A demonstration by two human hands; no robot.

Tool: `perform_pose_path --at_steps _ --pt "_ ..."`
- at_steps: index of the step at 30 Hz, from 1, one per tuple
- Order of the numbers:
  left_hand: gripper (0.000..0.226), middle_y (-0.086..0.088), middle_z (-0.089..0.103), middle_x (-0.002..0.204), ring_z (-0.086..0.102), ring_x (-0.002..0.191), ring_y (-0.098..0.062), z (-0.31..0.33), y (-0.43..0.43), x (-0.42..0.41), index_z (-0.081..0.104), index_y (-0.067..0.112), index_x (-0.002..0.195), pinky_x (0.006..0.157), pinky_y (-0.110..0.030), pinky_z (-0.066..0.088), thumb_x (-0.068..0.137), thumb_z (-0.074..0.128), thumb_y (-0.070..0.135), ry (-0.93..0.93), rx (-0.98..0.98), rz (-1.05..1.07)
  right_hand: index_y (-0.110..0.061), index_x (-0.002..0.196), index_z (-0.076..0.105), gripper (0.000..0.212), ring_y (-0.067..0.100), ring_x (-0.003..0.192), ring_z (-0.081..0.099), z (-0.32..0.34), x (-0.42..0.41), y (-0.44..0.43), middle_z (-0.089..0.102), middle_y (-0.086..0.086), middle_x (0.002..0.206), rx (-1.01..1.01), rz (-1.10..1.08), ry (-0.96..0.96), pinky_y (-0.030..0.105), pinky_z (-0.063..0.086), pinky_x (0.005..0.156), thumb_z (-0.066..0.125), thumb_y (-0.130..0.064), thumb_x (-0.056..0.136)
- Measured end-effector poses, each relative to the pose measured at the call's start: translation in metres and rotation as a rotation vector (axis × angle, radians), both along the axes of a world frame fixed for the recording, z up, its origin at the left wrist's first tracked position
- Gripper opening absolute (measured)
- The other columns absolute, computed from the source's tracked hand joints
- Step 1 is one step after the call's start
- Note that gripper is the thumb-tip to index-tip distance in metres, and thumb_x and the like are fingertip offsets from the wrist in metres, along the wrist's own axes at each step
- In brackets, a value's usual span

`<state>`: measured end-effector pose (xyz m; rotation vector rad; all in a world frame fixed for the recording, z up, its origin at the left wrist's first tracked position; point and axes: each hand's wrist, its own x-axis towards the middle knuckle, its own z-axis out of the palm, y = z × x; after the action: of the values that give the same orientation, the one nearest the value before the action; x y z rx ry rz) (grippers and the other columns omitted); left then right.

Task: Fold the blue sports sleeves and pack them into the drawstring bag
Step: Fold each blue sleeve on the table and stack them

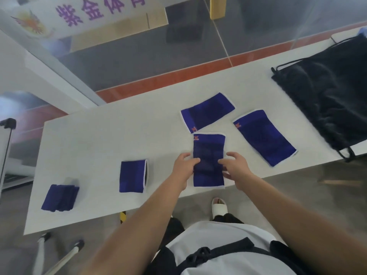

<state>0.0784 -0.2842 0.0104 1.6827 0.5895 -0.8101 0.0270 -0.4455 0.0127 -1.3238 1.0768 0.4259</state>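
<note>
A flat blue sports sleeve [209,149] with white edging lies near the table's front edge. My left hand [183,165] grips its left side and my right hand [236,164] grips its right side, thumbs on top. Two more flat sleeves lie beyond: one [207,112] straight behind it, another [265,137] to the right. A folded sleeve [132,176] sits to the left, and a further folded one [60,197] at the far left. The black drawstring bag [329,92] lies flat at the table's right end.
The white table [95,135] runs diagonally, with its front edge just below my hands. A tripod stand [6,139] is at the left, and white tripod legs [65,257] stand on the floor below the table. My foot in a white slipper [219,207] is under the table's edge.
</note>
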Motion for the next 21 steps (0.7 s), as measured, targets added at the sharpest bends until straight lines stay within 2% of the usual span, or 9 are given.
perform_pose_path --at_steps 3,6,8,13,16,18,21 --pt "0.040 -0.010 0.065 0.123 0.066 0.106 -0.025 -0.001 0.004 -0.003 0.054 0.020 0.131 0.070 -0.025 0.051 0.093 0.063 0.011 -0.051 -0.008 0.020 -0.015 0.134 0.053 0.045 0.026 0.097 0.065 -0.008 -0.006 -0.007 0.065 0.013 0.117 0.011 -0.009 -0.021 0.034 0.054 0.076 0.068 -0.011 0.091" --pt "0.031 -0.010 0.072 0.119 0.070 0.101 -0.026 0.001 0.008 -0.007 0.062 0.014 0.127 0.072 -0.029 0.055 0.096 0.060 0.012 0.021 -0.089 -0.018 -0.007 0.125 0.060 0.037 0.024 0.085 0.066 -0.008 -0.010 -0.013 0.071 0.010 0.104 0.110 -0.050 -0.021 0.037 0.055 0.080 0.070 -0.011 0.089" --pt "0.026 -0.009 0.074 0.117 0.071 0.097 -0.025 0.005 0.009 -0.010 0.066 0.012 0.123 0.071 -0.031 0.056 0.097 0.060 0.015 0.074 -0.151 -0.015 -0.007 0.121 0.062 0.033 0.026 0.089 0.068 -0.004 -0.010 -0.014 0.072 0.010 0.105 0.187 -0.040 -0.013 0.041 0.056 0.084 0.071 -0.011 0.089" --pt "0.021 -0.009 0.073 0.112 0.070 0.092 -0.023 0.020 0.012 -0.010 0.065 0.013 0.117 0.071 -0.035 0.057 0.097 0.059 0.010 0.100 -0.157 -0.036 -0.009 0.124 0.062 0.033 0.026 0.091 0.071 0.006 -0.013 -0.012 0.073 0.010 0.111 0.208 -0.001 -0.065 0.037 0.058 0.072 0.067 -0.007 0.091" --pt "0.023 -0.006 0.075 0.107 0.072 0.089 -0.020 0.040 0.015 -0.004 0.065 0.013 0.118 0.070 -0.034 0.058 0.096 0.058 0.008 0.047 -0.181 -0.073 -0.013 0.113 0.069 0.021 0.023 0.087 0.072 0.036 -0.011 -0.010 0.075 0.008 0.108 0.129 0.076 -0.212 0.034 0.059 0.068 0.059 -0.006 0.096" --pt "0.026 -0.005 0.076 0.104 0.073 0.086 -0.019 0.065 0.018 0.001 0.064 0.011 0.120 0.069 -0.034 0.059 0.095 0.058 0.006 -0.020 -0.254 -0.084 -0.016 0.109 0.071 0.023 0.020 0.084 0.073 0.066 -0.012 -0.009 0.077 0.005 0.101 0.110 0.095 -0.378 0.030 0.060 0.064 0.056 -0.002 0.097" --pt "0.030 -0.009 0.073 0.114 0.072 0.095 -0.022 0.108 0.030 0.006 0.062 0.007 0.126 0.076 -0.039 0.060 0.096 0.058 0.003 -0.144 -0.466 -0.115 -0.011 0.114 0.071 0.031 0.023 0.097 0.072 0.108 -0.019 -0.015 0.075 0.007 0.110 0.136 0.149 -0.683 0.038 0.062 0.074 0.053 0.006 0.096"
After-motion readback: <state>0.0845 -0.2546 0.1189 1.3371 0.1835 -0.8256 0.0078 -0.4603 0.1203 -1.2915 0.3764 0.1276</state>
